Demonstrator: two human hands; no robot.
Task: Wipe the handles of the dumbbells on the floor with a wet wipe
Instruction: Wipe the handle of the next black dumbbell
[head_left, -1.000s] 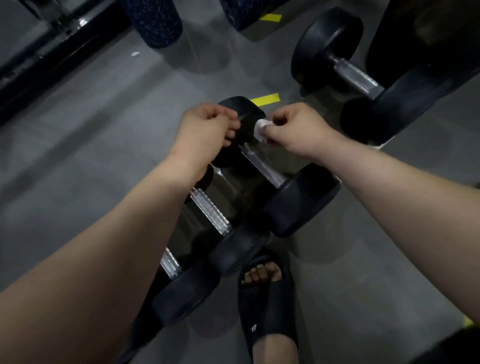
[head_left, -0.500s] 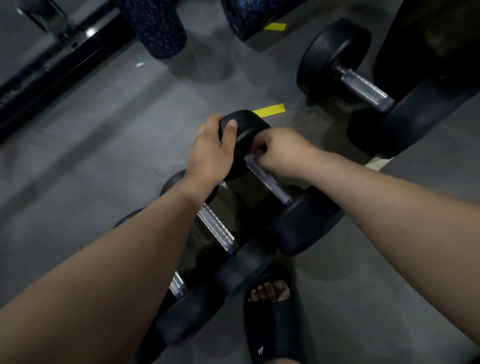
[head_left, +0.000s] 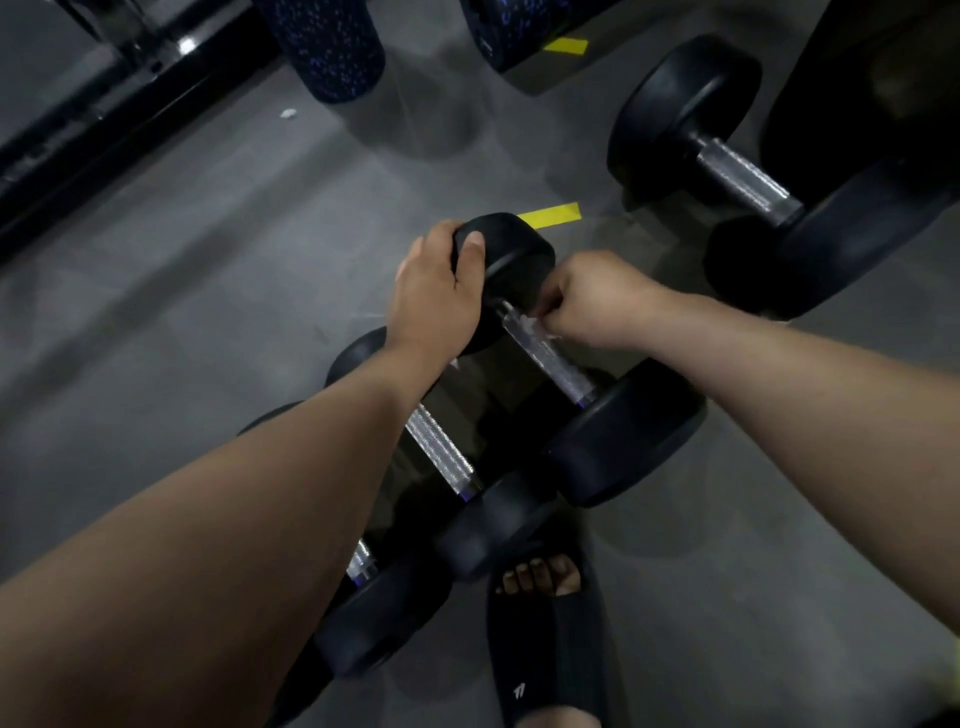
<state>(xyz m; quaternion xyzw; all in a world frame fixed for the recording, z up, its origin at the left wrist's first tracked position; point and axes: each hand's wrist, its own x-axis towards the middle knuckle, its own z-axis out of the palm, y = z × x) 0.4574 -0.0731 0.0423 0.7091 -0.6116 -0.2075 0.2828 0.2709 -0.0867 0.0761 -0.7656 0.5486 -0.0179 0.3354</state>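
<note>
Left hand (head_left: 436, 299) grips dumbbell head (head_left: 517, 249); right hand (head_left: 597, 301) pinches wipe (head_left: 530, 327) on handle (head_left: 558, 366).

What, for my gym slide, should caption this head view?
Cleaning: left hand grips one dumbbell by its end; right hand holds a wipe on the handle.

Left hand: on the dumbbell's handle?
No, the left hand grips the dumbbell's black end weight; the right hand presses the wet wipe on the handle.
</note>
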